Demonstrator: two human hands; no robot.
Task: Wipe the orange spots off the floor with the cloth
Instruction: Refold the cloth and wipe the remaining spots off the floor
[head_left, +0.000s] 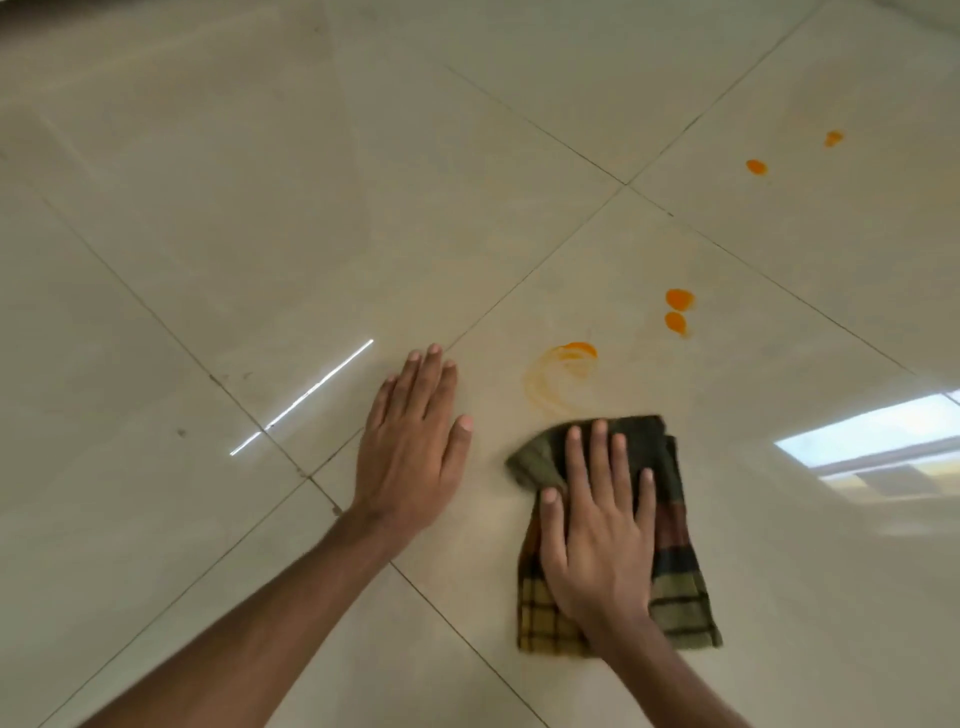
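Note:
A dark green, brown and yellow checked cloth (675, 561) lies on the beige tiled floor (260, 234). My right hand (597, 530) presses flat on top of it, fingers spread. Just beyond the cloth's far edge is a smeared orange spot (563, 369) with a curved streak. Two orange spots (678, 309) sit close together further right, and two more orange spots (756, 167) lie far off at the upper right. My left hand (415, 447) rests flat and empty on the floor, to the left of the cloth.
Dark grout lines (626, 184) cross the glossy tiles diagonally. A bright light streak (311, 395) reflects left of my left hand, and a window reflection (883, 447) shows at the right edge.

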